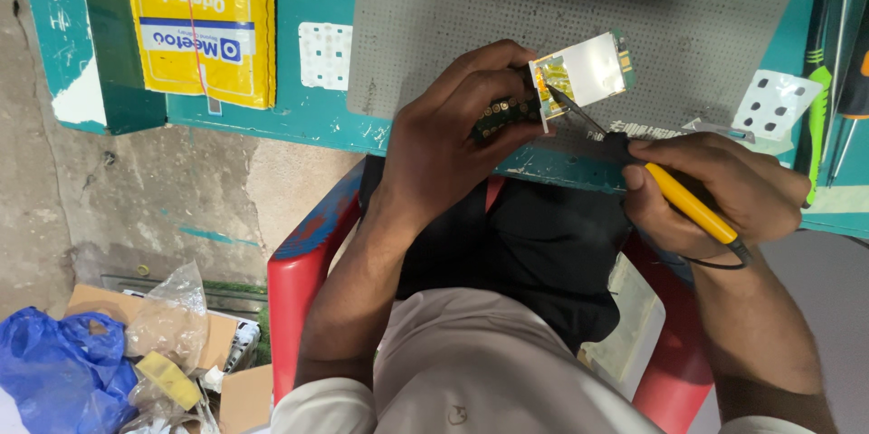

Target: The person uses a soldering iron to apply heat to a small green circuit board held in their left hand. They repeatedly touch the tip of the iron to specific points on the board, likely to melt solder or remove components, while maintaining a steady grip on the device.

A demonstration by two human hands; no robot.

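Note:
My left hand point(457, 131) grips a small circuit board with a pale display panel point(584, 72) and holds it over the grey perforated mat point(543, 0) at the table's front edge. My right hand point(720, 194) holds a soldering iron with a yellow handle point(690, 203). Its dark metal tip point(566, 101) touches the yellow flex strip at the left end of the display. A black cord leaves the handle below my right wrist.
A yellow packet point(199, 18) lies at the table's left. White keypad sheets point(324, 56) point(774, 104) rest on the teal table point(317, 117). Screwdrivers point(837, 54) lie at the right. A red plastic chair point(299, 280) is under me. Bags and cardboard point(118, 352) litter the floor.

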